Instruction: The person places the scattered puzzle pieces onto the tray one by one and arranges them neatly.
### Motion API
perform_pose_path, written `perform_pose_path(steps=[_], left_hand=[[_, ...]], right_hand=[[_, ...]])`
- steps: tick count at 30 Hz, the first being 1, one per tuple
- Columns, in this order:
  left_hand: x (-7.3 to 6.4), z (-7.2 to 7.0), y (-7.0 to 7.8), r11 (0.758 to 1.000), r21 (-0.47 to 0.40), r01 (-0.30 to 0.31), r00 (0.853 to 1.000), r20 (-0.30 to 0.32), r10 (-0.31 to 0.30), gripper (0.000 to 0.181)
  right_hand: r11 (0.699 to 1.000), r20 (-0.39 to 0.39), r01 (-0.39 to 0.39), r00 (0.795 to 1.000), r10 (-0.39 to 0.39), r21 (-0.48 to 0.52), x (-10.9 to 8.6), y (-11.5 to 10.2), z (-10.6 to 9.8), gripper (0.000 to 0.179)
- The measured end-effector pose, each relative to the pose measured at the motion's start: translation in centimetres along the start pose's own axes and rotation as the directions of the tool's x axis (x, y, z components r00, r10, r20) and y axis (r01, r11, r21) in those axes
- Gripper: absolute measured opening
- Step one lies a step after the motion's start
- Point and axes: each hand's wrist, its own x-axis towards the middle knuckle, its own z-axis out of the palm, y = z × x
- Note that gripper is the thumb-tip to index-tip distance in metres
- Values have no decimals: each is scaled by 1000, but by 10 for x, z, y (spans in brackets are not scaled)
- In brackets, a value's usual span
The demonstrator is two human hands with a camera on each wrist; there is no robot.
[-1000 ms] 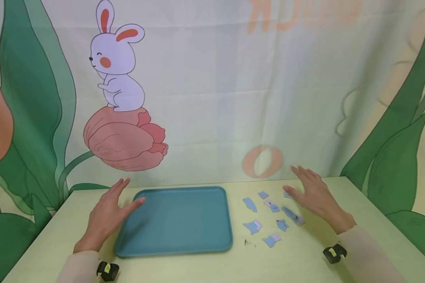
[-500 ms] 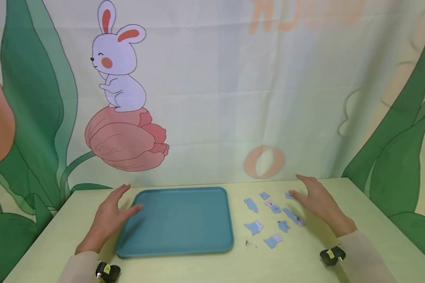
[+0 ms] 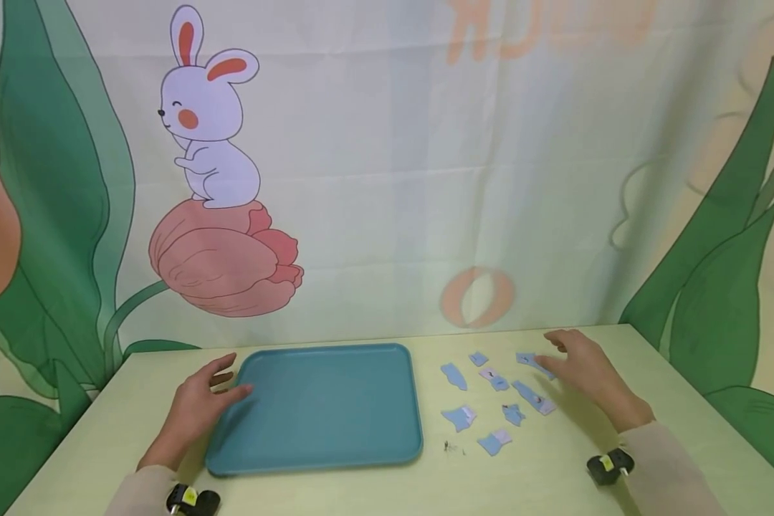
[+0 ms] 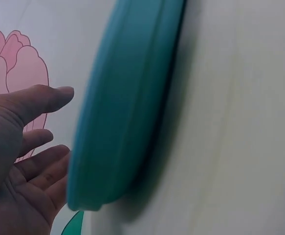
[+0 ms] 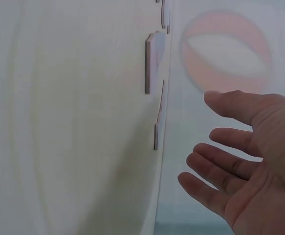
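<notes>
My left hand point(image 3: 200, 405) hovers by the left edge of a teal tray point(image 3: 322, 459), fingers relaxed and holding nothing. In the left wrist view its thumb and fingers are spread beside the tray's rim point(image 4: 118, 112). My right hand point(image 3: 590, 373) is held above the table's right side, its fingers loosely bent and nothing in them. Closest to its thumb lies a blue puzzle piece point(image 3: 527, 358), partly covered by the hand. Several more flat pieces are scattered between tray and hand, among them a long blue-and-pink piece point(image 3: 534, 398) and a blue-and-lilac piece point(image 3: 494, 441).
The pale yellow table point(image 3: 490, 487) backs onto a printed curtain point(image 3: 374, 179) with a rabbit and tulips. Tiny dark specks point(image 3: 451, 447) lie near the tray's right front corner. Black wrist cameras point(image 3: 609, 466) are strapped to both sleeves.
Both hands have lowered a little towards the table and their fingers have relaxed inward. The blue piece by the right thumb shows more now. Tray and pieces stay where they were.
</notes>
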Motion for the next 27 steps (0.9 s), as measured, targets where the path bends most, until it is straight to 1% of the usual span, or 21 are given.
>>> perform_pose_path(steps=[4,12,18,21,27], left_hand=[[0,0,-1,1000,11,3,1000,-14,-3,76],[1,1,-4,999,7,34,998,-43,-34,66],[3,3,-13,1000,17,12,997,-81,-10,54],[2,3,-18,1000,25,5,996,-89,-2,50],[2,3,-21,999,37,-1,996,-89,4,46]], right_hand=[[1000,14,-2,1000,2,8,0,3,0,52],[998,75,-44,996,41,37,3,7,3,49],[998,116,-57,992,52,35,3,12,5,48],[998,134,-57,990,52,31,4,15,7,47],[999,135,-38,990,34,31,5,16,7,44]])
